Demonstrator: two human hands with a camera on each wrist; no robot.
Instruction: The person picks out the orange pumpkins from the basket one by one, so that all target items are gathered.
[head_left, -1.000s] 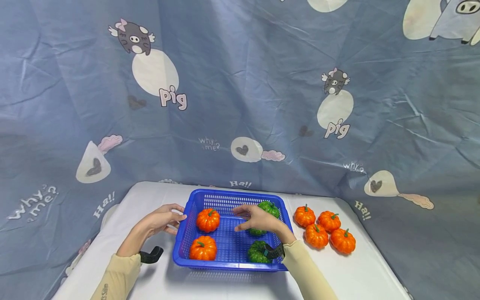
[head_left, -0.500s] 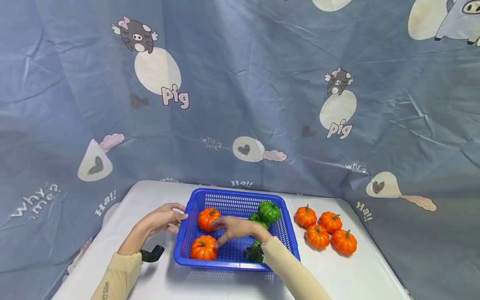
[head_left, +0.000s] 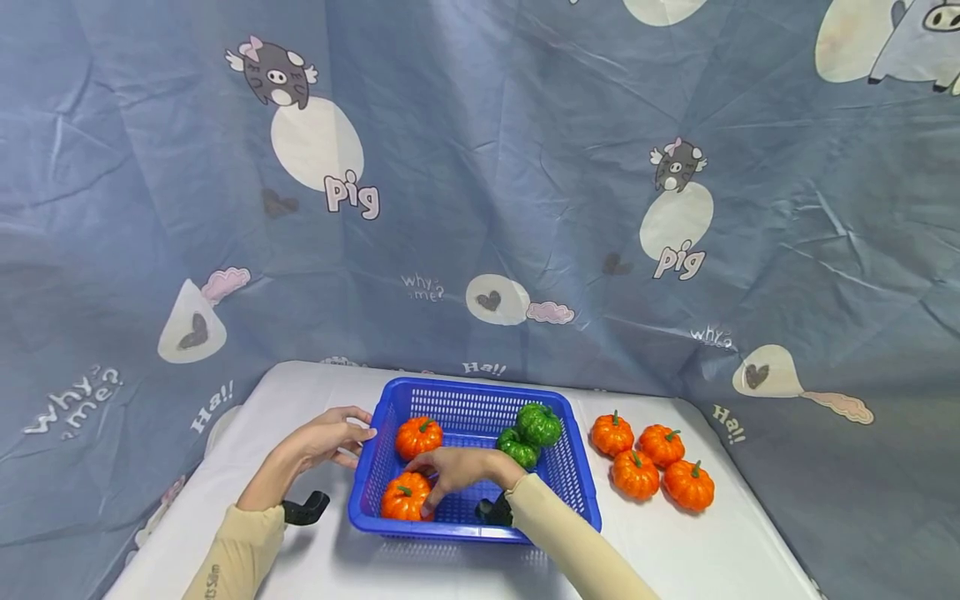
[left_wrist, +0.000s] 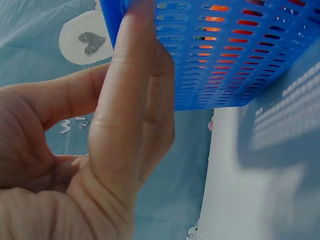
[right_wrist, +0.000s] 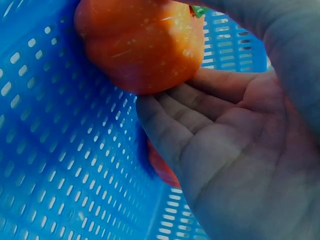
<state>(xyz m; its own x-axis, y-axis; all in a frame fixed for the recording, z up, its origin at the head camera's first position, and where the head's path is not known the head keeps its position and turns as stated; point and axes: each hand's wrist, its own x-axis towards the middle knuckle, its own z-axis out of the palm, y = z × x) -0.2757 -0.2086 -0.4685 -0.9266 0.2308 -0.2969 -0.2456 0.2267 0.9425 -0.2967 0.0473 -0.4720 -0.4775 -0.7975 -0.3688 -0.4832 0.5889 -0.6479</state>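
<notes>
Inside a blue plastic basket (head_left: 480,387), my right hand (head_left: 465,467) grips a small orange pumpkin (head_left: 397,498) in the near left corner. The right wrist view shows my fingers curled around this pumpkin (right_wrist: 140,47), with the thumb on the opposite side. Another orange pumpkin (head_left: 418,438) sits behind it. Two green pumpkins (head_left: 538,426) lie against each other at the basket's back right. My right wrist and sleeve cover the near right part of the basket. At the left rim, my left hand (head_left: 322,437) touches the basket with its fingers extended, as the left wrist view shows.
Several orange pumpkins (head_left: 635,475) cluster on the white table (head_left: 720,550) to the right of the basket. A blue printed cloth (head_left: 450,208) hangs behind and at the sides of the table.
My right hand has moved left and toward me from the green pumpkins to the near left orange pumpkin, and has taken hold of it. My left hand stays at the rim.
</notes>
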